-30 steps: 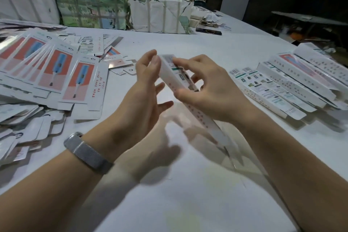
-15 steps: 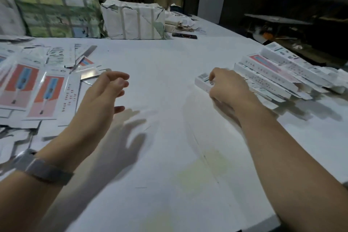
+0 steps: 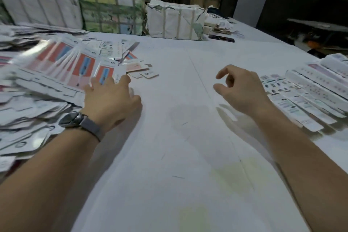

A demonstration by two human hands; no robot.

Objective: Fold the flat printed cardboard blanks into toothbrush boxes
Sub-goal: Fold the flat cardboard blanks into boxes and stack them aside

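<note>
A fanned spread of flat printed blanks (image 3: 62, 66) with red and blue panels lies on the left of the white table (image 3: 178, 137). My left hand (image 3: 109, 98), with a watch on its wrist, rests on the spread's near right edge, fingers straight over the nearest blank (image 3: 105, 73). Folded white toothbrush boxes (image 3: 301, 96) lie in a row on the right. My right hand (image 3: 243, 90) hovers just left of them, fingers loosely curled, holding nothing.
Wrapped paper bundles (image 3: 113, 9) stand along the table's far side, with a person's torso behind them. Loose die-cut pieces (image 3: 28, 118) pile up at the near left. A dark flat object (image 3: 221, 38) lies by the far bundles.
A second ago both hands held a folded box. My right hand laid it with the row on the right and drew back. My left hand moved left onto the flat blanks.
</note>
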